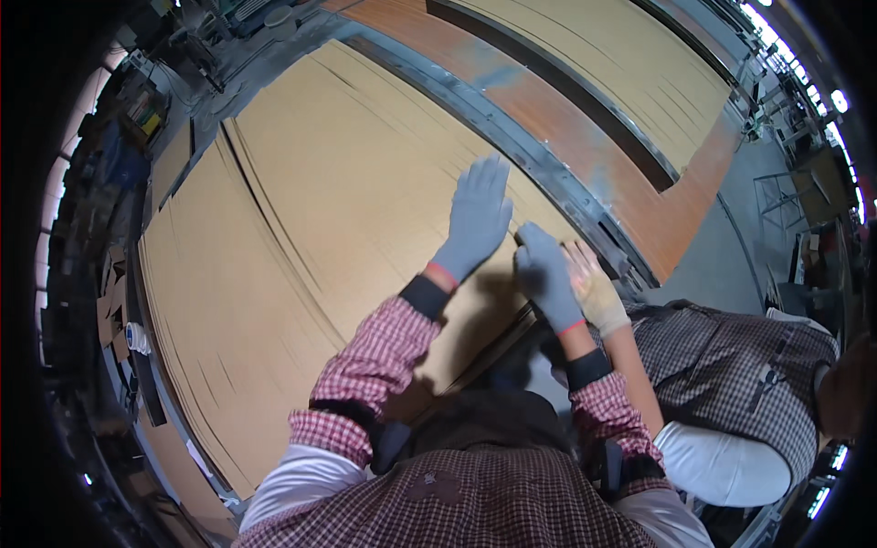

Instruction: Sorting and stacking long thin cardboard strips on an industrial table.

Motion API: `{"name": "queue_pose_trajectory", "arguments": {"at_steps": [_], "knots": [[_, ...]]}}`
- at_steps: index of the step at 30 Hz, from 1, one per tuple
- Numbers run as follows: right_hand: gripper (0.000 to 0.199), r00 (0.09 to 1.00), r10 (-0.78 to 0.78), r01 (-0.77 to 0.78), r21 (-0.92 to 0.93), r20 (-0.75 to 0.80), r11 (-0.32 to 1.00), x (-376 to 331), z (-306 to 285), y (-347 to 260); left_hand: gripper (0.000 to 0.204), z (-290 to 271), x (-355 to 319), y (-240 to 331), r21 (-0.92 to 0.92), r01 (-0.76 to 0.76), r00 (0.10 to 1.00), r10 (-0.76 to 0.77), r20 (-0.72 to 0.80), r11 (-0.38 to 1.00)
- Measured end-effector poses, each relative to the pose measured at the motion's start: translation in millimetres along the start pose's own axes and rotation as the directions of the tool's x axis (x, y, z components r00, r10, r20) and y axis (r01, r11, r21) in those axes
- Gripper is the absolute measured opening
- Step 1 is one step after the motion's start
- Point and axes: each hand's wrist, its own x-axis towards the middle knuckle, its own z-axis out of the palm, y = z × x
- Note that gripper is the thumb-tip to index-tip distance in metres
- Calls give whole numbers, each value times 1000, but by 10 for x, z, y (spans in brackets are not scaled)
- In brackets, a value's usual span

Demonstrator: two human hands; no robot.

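A wide stack of thin tan boards [301, 173] lies in front of me. My left hand [479, 212], in a grey glove, rests flat on the top board with its fingers stretched out and close together. At the right edge of the stack is my right hand [546, 274], also in a grey glove. Its fingers bend down at the board's edge, their tips partly hidden. Just right of it, a co-worker's hand [596, 290] in a pale glove reaches to the same edge, fingers extended.
The co-worker, in a checked apron [722, 356], stands close on my right. Beyond the boards runs a grey metal rail [539, 164], then an orange-brown surface [548, 110]. Another tan stack [621, 73] lies farther back. A metal frame stand [787, 196] is at the far right.
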Motion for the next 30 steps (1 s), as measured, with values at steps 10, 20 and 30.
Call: {"name": "queue_pose_trajectory", "arguments": {"at_steps": [10, 20, 30], "knots": [[64, 893, 177, -236, 97, 414, 967, 563, -675, 1375, 68, 874, 89, -354, 167, -6, 950, -47, 308, 986], [55, 955, 84, -213, 463, 284, 860, 1154, -371, 1938, 65, 1318, 532, -205, 185, -68, 963, 16, 269, 980], [37, 946, -18, 59, -117, 323, 991, 332, -613, 1285, 49, 472, 368, 30, 10, 117, 993, -117, 15, 993]]}}
